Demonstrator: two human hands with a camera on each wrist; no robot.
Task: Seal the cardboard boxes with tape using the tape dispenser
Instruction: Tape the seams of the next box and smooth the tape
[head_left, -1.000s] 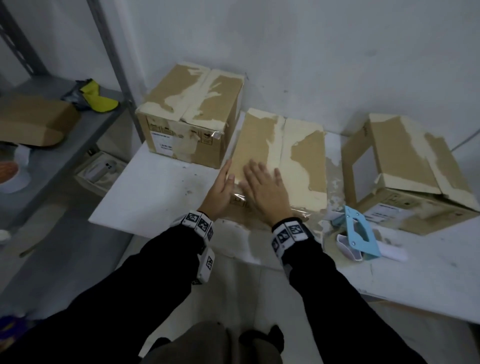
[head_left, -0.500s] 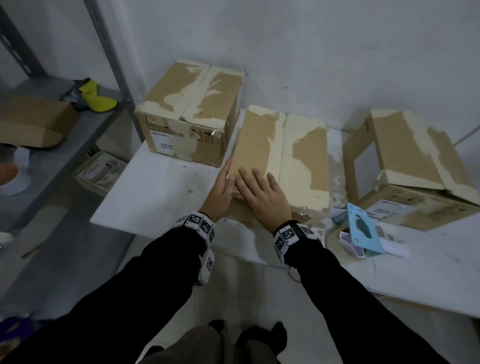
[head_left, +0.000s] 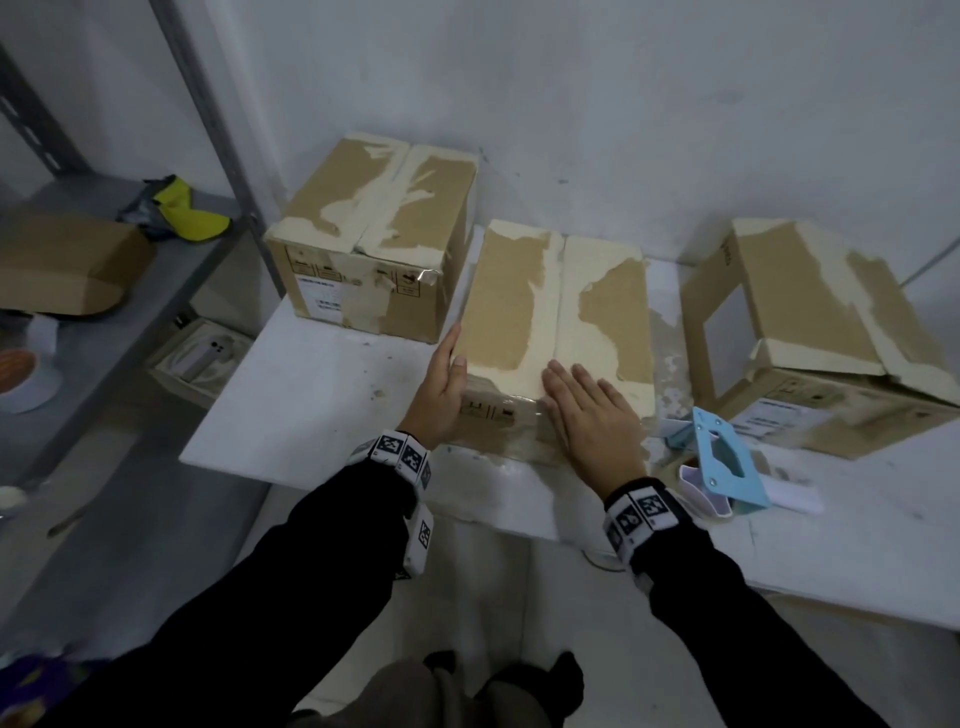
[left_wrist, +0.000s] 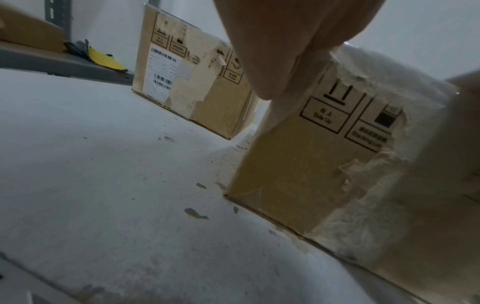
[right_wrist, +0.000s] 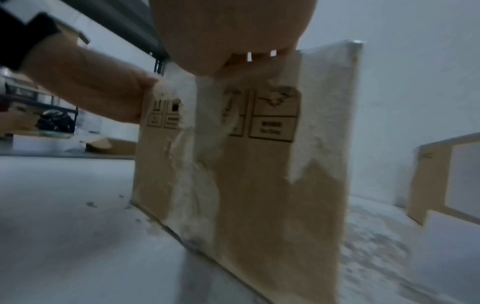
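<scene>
Head view: three cardboard boxes stand on a white bench (head_left: 322, 395) set against a white wall. The middle box (head_left: 524, 306), flaps closed and its top much torn to pale patches, stands near the bench's front edge. The left hand (head_left: 439, 387) lies flat against this box's left side at the near corner, fingers straight, thumb on the top edge. The right hand (head_left: 592, 415) rests palm-down over the near top edge, fingers straight and spread, pressing where clear tape glints on the front face; neither hand grasps anything. The left box (head_left: 379, 234), closed, stands at the bench's back-left corner, just beside the middle box. The right box (head_left: 810, 322) stands toward the right end with one flap raised. A light-blue tape dispenser (head_left: 722, 467) lies on the bench near the front edge, between the middle box and the right box, just beside the right hand and untouched. Left wrist view: the left hand's fingers (left_wrist: 283, 51) lie along the middle box's corner above a printed "Side Up" mark. Left of the bench, a grey metal shelf (head_left: 93, 312) carries a brown cardboard piece (head_left: 62, 265) and a yellow-and-dark object (head_left: 182, 213).
</scene>
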